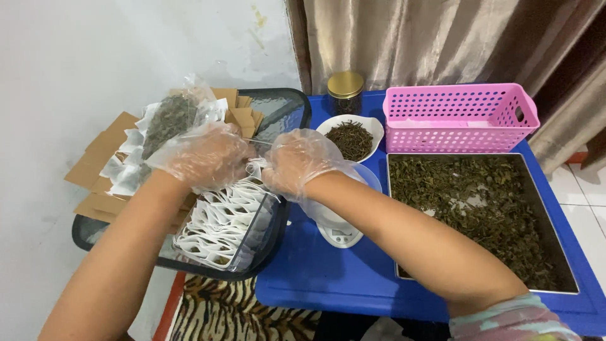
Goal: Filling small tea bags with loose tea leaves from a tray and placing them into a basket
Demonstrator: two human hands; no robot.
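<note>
Both my hands wear thin clear plastic gloves. My left hand [205, 155] and my right hand [297, 161] are close together over a clear container [268, 237] packed with several small white tea bags [221, 224]. Each hand pinches part of one small white bag held between them, above the container. A row of filled tea bags [154, 136] lies behind my left hand on brown cardboard sleeves [101, 148].
A black tray [287, 107] holds the container and sleeves. On the blue table [328, 278] stand a metal tray of dried tea leaves [480, 215], a pink basket [457, 117], a white bowl of leaves [350, 136], a gold-lidded jar [345, 91] and a small white scale [338, 233].
</note>
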